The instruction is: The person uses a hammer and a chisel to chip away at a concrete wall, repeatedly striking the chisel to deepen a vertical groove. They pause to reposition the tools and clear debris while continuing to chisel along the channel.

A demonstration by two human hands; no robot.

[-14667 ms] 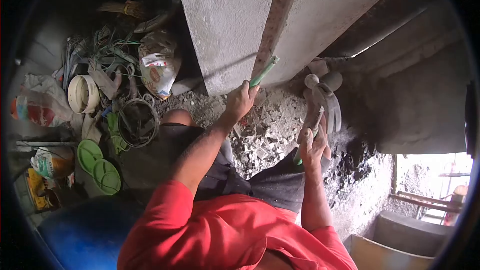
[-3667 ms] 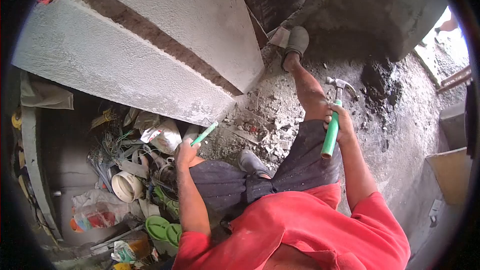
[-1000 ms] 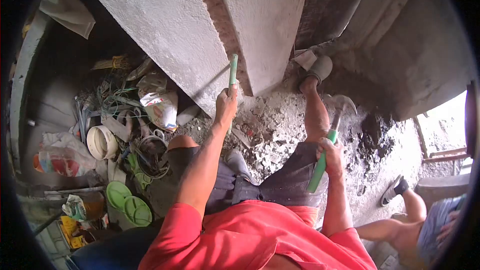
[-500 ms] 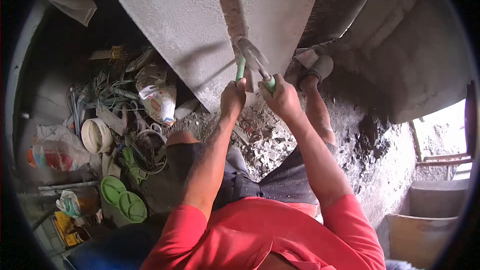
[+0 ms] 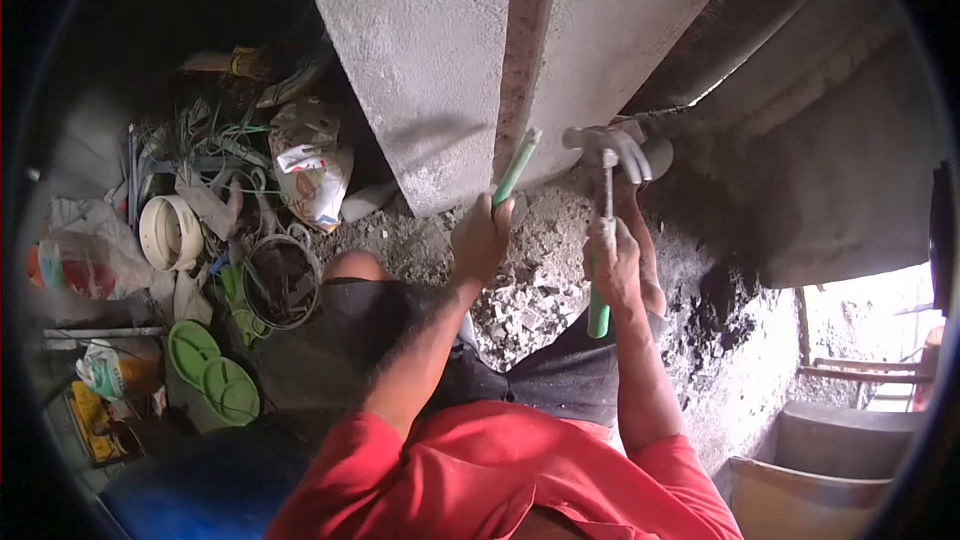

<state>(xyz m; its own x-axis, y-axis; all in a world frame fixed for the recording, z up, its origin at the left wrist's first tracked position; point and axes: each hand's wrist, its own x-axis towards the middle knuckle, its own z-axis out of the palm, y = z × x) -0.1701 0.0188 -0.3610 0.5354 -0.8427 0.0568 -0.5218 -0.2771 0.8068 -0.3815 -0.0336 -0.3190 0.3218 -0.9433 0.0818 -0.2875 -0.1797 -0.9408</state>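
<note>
At the foot of a brown vertical groove (image 5: 522,50) in a grey plastered column (image 5: 420,60), the left hand (image 5: 482,238) closes round a green-handled chisel (image 5: 517,166); right of the groove, the right hand (image 5: 616,265) grips a green-handled claw hammer (image 5: 606,190), head up. Square blows should keep the chisel steady.

No word, brand or number can be read anywhere. The crumpled sack (image 5: 315,180) lying among the clutter on the floor bears red and blue print on white, too blurred to make out. A yellow packet (image 5: 92,427) at the lower left carries dark marks, also illegible. The hammer (image 5: 598,318) and the chisel (image 5: 516,168) show plain green, no legible lettering.
</note>
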